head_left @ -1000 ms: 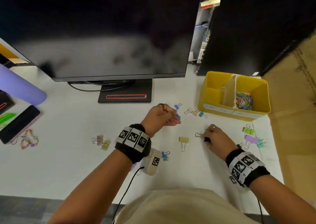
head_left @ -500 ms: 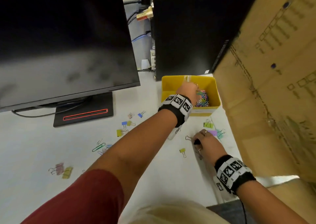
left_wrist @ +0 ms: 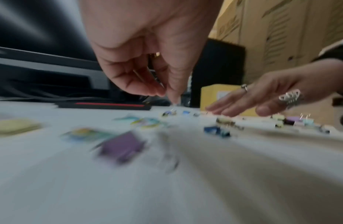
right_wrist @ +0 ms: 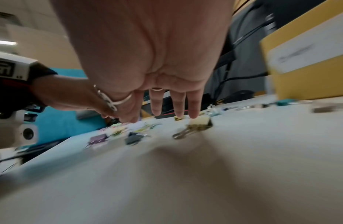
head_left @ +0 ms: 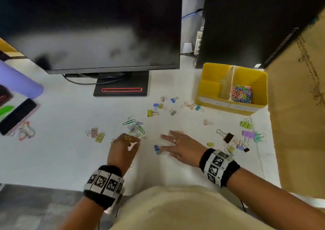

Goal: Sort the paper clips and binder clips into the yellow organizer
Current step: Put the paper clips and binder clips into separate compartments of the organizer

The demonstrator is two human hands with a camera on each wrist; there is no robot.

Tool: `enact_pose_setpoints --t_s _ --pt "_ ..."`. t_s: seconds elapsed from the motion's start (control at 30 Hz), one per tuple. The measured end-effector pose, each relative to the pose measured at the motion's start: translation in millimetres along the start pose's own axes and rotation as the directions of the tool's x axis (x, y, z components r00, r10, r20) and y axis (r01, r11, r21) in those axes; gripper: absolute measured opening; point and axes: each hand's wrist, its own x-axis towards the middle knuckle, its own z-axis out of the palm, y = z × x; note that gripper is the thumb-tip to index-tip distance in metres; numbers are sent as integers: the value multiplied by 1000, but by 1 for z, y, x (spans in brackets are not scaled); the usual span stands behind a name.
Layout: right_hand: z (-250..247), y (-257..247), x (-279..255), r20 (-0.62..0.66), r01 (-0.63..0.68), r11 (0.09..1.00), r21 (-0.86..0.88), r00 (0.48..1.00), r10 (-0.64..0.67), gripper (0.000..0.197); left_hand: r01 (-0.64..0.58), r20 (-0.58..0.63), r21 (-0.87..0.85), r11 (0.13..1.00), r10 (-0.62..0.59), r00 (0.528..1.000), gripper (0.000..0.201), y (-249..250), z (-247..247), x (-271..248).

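The yellow organizer (head_left: 226,105) stands at the back right, with a heap of coloured paper clips (head_left: 241,94) in its right compartment. A loose pile of paper clips (head_left: 135,127) lies mid-table. My left hand (head_left: 138,141) hovers at the pile's near edge, fingers curled and tips drawn together (left_wrist: 167,95), with nothing seen between them. My right hand (head_left: 163,142) is low over the table, fingers straight and spread. Its thumb is beside a blue binder clip (head_left: 157,148), and a fingertip is at a yellow binder clip (right_wrist: 200,123). More binder clips (head_left: 246,135) are scattered to the right.
A monitor (head_left: 105,27) on its stand (head_left: 121,87) fills the back, with a black computer tower (head_left: 246,19) behind the organizer. A cardboard box (head_left: 299,124) walls the right side. A phone (head_left: 17,115) and a purple cylinder (head_left: 19,84) lie far left. Binder clips (head_left: 158,106) also lie mid-table.
My left hand has come back from over the organizer's right compartment to the paper clip pile. My right hand left the black binder clip, moved left and spread its fingers.
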Motion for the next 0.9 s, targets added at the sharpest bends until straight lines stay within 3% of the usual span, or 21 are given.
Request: enact_pose_setpoints --t_s 0.1,0.3,0.33,0.4,0.5,0.57,0.6,0.67,0.77,0.9 --pt "6 -12 16 216 49 992 -116 976 -23 43 111 -12 0 994 -111 994 12 -40 -6 -35" --pt "2 -7 17 302 -1 979 -204 951 64 44 183 -1 -93 979 -184 983 23 -56 6 -53" --pt "3 -1 10 282 -21 985 -174 957 71 43 189 -3 -63 980 -190 982 25 -55 8 -51" --pt "1 10 2 105 -13 983 -182 994 32 37 175 -10 33 984 -174 985 29 -54 10 -50" --pt "-6 14 3 -76 -122 985 -123 991 114 24 121 -8 123 985 -120 993 29 -56 7 -46" --pt "-10 3 20 -189 -59 998 -31 981 52 11 95 -7 161 982 -96 995 24 -60 3 -44" --pt "-10 -4 33 -223 -5 1000 7 975 7 13 98 -11 166 981 -97 995 21 -64 1 -44" --pt "-12 -17 65 -194 24 993 115 981 -1 28 138 -13 137 981 -137 990 19 -72 -8 -43" --pt "-14 -30 116 -45 -32 990 139 998 38 48 174 -11 97 980 -174 985 15 -88 -21 -34" --pt "-16 -36 159 95 -106 990 95 991 97 49 163 -80 87 983 -156 984 16 -91 -38 -12"
